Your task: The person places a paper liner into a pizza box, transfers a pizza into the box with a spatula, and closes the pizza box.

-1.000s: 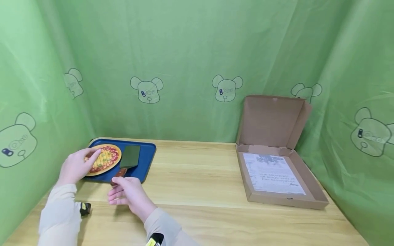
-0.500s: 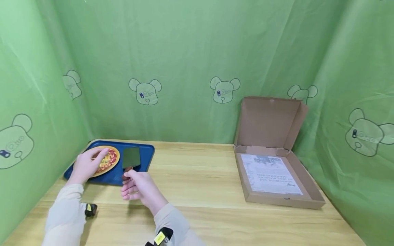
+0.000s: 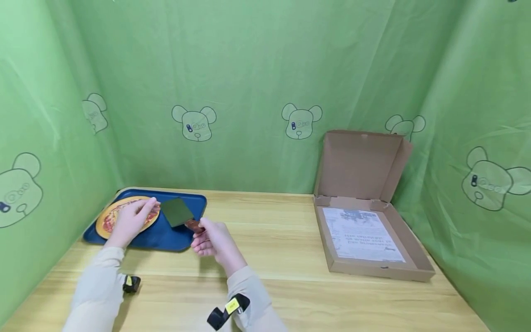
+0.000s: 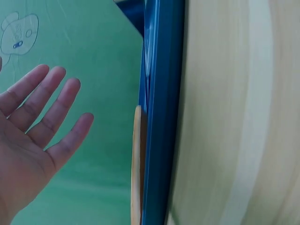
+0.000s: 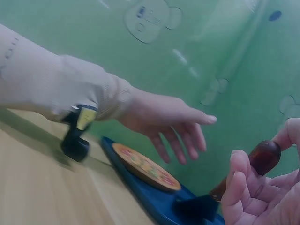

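Observation:
My right hand (image 3: 217, 242) pinches the brown wooden handle (image 5: 265, 157) of a spatula (image 3: 176, 212) between thumb and fingers. The spatula's wide, dark square blade lies over the blue tray (image 3: 166, 240), pointing up and left, close to the pizza. My left hand (image 3: 132, 219) hovers over the round pizza (image 3: 109, 219), partly hiding it in the head view. In the left wrist view that hand's fingers (image 4: 56, 112) are spread and hold nothing, apart from the pizza edge (image 4: 136, 164).
An open cardboard pizza box (image 3: 379, 272) with printed paper (image 3: 362, 235) inside stands on the wooden table (image 3: 265, 240) at the right, its lid (image 3: 361, 166) raised. Green curtain walls (image 3: 249, 69) enclose the table on the back and sides.
My right hand has moved right, swinging the spatula's handle rightward so the blade now slants up-left. My left hand has shifted right across the pizza.

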A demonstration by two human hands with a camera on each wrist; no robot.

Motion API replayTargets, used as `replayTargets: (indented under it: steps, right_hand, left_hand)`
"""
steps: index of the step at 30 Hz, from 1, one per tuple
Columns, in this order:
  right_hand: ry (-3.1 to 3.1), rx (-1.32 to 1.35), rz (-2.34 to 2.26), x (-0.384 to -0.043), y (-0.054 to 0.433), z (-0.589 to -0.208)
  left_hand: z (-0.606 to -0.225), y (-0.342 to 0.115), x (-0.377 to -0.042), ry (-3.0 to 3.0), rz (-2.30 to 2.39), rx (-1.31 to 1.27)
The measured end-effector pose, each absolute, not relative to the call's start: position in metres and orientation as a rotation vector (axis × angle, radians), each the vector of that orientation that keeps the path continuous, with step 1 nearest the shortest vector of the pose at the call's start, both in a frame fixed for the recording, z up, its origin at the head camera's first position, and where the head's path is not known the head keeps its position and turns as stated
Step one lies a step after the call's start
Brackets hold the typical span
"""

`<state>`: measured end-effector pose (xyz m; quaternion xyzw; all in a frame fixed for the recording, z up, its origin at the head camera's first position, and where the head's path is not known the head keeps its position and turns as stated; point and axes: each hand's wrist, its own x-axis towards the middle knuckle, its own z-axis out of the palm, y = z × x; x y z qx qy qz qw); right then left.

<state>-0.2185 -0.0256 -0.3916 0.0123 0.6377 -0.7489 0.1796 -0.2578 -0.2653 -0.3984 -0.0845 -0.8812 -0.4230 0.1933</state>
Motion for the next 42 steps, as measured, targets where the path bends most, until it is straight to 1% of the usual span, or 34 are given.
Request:
replayTargets:
  steps: [6, 11, 15, 25, 42]
  right_hand:
    - [1.871, 0.033, -2.126, -0.230, -0.009, -0.397]
    - [1.822, -0.002, -2.151, -0.237, 0.003, -0.398]
    - [1.784, -0.033, -2.162, -0.239, 0.009, -0.396]
    - [1.746, -0.065, -2.188, -0.241, 0.016, -0.390]
    - [1.697, -0.227, -2.264, -0.236, 0.023, -0.368]
  left_hand:
    - [-0.398, -0.244, -0.261, -2.452, -1.489, -0.103]
    - [-0.393, -0.223, -0.259, -2.380, -1.828, 0.020]
    - [-0.388, -0.207, -0.257, -2.369, -2.007, 0.072]
    - [-0.389, -0.181, -0.254, -2.396, -2.081, 0.075]
    - [-0.392, -0.174, -0.254, -2.406, -2.159, 0.122]
